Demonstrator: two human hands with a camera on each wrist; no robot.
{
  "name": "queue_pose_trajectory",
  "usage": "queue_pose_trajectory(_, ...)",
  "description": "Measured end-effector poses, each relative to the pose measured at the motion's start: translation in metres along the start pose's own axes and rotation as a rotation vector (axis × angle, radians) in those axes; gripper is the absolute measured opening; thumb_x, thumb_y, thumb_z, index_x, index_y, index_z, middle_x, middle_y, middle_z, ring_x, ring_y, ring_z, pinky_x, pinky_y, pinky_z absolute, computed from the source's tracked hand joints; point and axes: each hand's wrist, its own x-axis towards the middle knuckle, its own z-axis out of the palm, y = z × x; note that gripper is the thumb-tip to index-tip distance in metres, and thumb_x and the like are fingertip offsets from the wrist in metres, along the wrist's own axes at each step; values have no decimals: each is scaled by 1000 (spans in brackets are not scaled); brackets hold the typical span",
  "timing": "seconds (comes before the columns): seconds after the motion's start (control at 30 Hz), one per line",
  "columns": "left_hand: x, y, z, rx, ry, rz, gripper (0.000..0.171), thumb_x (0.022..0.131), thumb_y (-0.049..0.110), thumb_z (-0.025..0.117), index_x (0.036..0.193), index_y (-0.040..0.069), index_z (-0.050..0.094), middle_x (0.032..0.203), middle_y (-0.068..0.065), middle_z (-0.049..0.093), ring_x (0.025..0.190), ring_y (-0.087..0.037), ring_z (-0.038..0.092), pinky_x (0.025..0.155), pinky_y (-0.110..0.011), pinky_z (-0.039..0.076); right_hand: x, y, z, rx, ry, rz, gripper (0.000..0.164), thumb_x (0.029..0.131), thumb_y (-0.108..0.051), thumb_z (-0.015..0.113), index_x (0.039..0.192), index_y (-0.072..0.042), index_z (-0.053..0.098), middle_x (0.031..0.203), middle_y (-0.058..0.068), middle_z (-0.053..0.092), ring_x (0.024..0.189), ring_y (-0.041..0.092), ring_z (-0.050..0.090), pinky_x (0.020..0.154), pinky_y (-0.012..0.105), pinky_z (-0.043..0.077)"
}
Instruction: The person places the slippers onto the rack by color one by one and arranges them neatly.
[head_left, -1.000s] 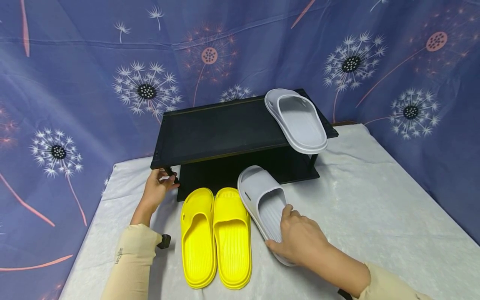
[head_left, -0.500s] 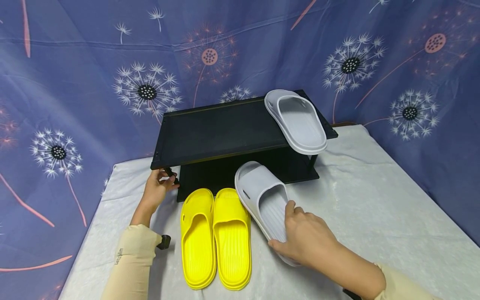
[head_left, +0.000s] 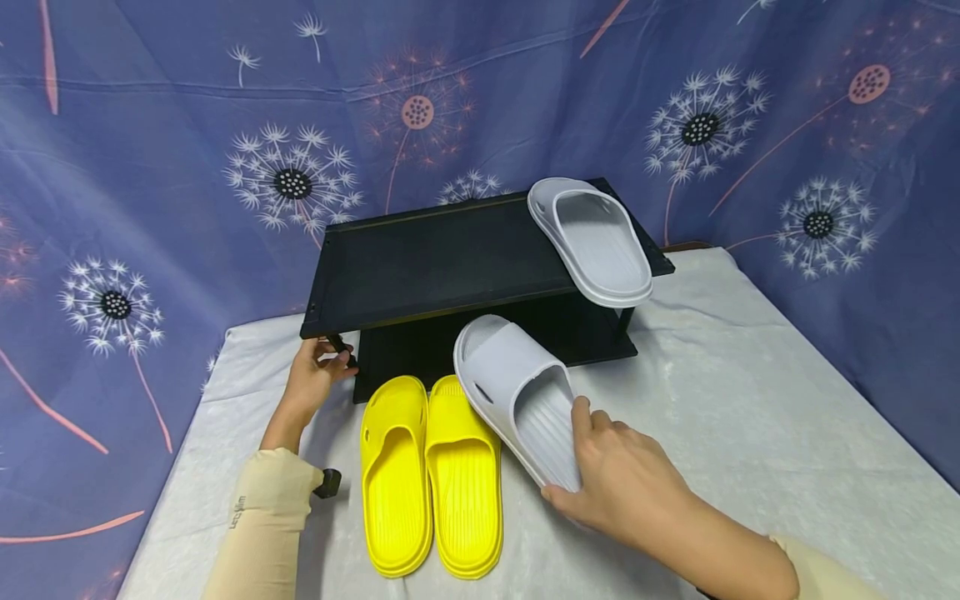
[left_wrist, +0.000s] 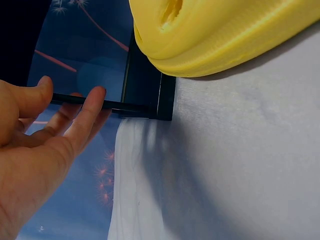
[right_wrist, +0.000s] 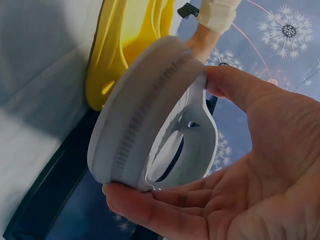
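My right hand (head_left: 626, 483) grips a light grey slipper (head_left: 506, 362) by its heel end, thumb on one side and fingers on the other. That slipper is raised, its toe overlapping the right yellow slipper (head_left: 467, 500) and the lower shelf in the head view. In the right wrist view its heel (right_wrist: 135, 125) faces the camera. At the front left corner of a black two-tier shoe rack (head_left: 435, 267), my left hand (head_left: 311, 377) holds the thin upright leg (left_wrist: 127, 106) between thumb and fingers. The matching grey slipper (head_left: 600, 246) lies on the top tier's right end.
A left yellow slipper (head_left: 397, 492) lies beside its mate on the white cloth (head_left: 750, 400), both toes toward the rack. The black lower tier (head_left: 390, 354) sits under the top one. Behind everything hangs a blue dandelion-print curtain (head_left: 187, 167).
My right hand has lifted the grey slipper and shifted its toe up and to the left. The left hand stays on the rack's leg, and the other slippers have not moved.
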Motion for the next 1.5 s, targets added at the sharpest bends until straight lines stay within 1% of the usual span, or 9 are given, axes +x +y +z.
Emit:
queue_pose_trajectory(0.13,1,-1,0,-7,1,7,50,98,-2,47,143,13,30,120,-27,39,116,-45,44,89,-55,52,0,0,-2,-11,22,-16,94,61,-49,83,125,10,45,96,21,62,72,29,61,63,42,56)
queue_pose_trajectory(0.23,2,-2,0,-7,2,9,51,98,-3,47,143,13,30,119,-27,39,116,-44,44,89,-55,53,0,0,-4,-18,22,-23,94,61,-48,83,125,9,45,95,20,62,72,29,60,63,42,56)
queue_pose_trajectory(0.47,2,-1,0,-12,3,20,52,98,-4,47,144,14,30,119,-27,40,115,-44,45,88,-56,53,-2,-1,-9,-24,15,-33,94,63,-50,81,129,8,47,106,22,63,82,34,63,68,45,58)
queue_pose_trajectory(0.67,2,0,0,-9,7,16,53,98,-5,47,143,15,30,119,-27,41,114,-44,45,89,-55,53,-4,-1,-12,-24,54,-56,93,63,-50,80,129,8,48,106,22,64,84,34,63,69,46,58)
queue_pose_trajectory(0.9,2,-1,-1,4,7,16,53,98,-3,47,145,15,29,119,-26,41,111,-42,48,87,-53,54,-7,-2,-16,-33,99,-87,91,62,-49,80,127,6,49,102,18,63,83,31,62,65,44,57)
queue_pose_trajectory(1.17,0,0,-1,-4,1,14,54,98,-2,48,145,17,29,121,-26,39,116,-43,45,89,-56,52,-10,-2,-23,-20,100,-96,92,63,-50,80,130,5,49,108,20,64,86,33,62,69,46,58)
queue_pose_trajectory(1.33,1,0,-1,-10,0,14,54,98,-2,48,145,17,29,121,-26,39,117,-43,44,90,-56,52,-9,-2,-28,8,151,-114,93,63,-50,81,130,6,48,109,23,64,88,35,64,70,48,58)
queue_pose_trajectory(1.5,1,-1,0,-9,3,8,52,98,-2,48,144,16,30,121,-26,39,117,-45,43,89,-55,52,-3,-1,-32,47,198,-120,93,63,-49,82,129,7,45,106,22,65,86,34,65,68,49,59)
